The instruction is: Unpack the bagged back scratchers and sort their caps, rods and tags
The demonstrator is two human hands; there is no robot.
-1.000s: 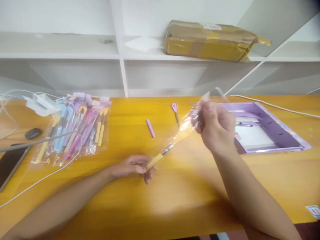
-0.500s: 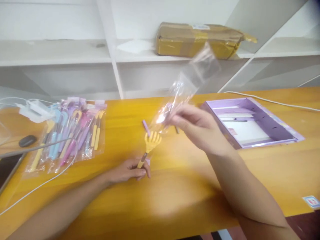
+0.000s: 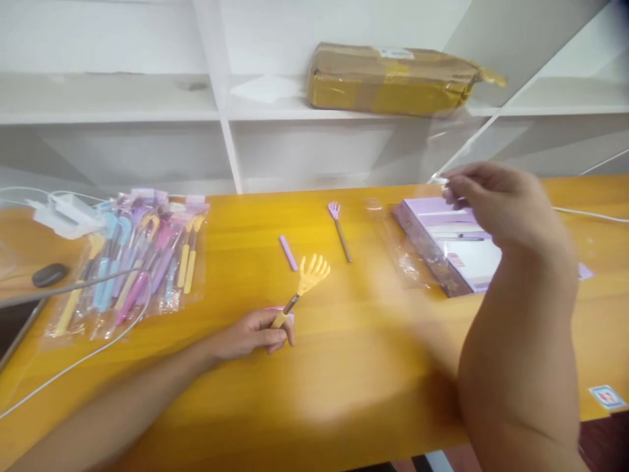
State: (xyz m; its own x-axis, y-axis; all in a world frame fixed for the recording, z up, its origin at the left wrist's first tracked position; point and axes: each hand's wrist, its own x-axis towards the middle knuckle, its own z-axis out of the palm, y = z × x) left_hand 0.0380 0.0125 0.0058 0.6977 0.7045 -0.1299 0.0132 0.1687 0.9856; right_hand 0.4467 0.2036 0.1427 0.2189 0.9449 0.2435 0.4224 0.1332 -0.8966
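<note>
My left hand (image 3: pixel 268 332) is closed on the handle of a yellow hand-shaped scratcher (image 3: pixel 313 274), its fingers pointing up and right. At the right, my right hand (image 3: pixel 474 187) is raised over the purple box (image 3: pixel 430 259), fingers pinched on a clear plastic bag that is blurred and hard to make out. A purple scratcher (image 3: pixel 341 235) with a metal rod lies on the table, with a purple tube (image 3: pixel 288 253) to its left. Something pink lies partly hidden behind my left hand.
Several bagged scratchers (image 3: pixel 142 255) lie at the left by white cables, a white adapter (image 3: pixel 66 215) and a black object (image 3: pixel 50 275). Clear plastic (image 3: pixel 405 259) lies beside the box. A taped carton (image 3: pixel 388 80) sits on the shelf; a sticker (image 3: pixel 607 396) is at the right edge.
My right hand has moved right with the clear bag, away from the yellow scratcher to above the purple box. The purple scratcher is now uncovered. My left hand has barely moved; the yellow scratcher tilts further right.
</note>
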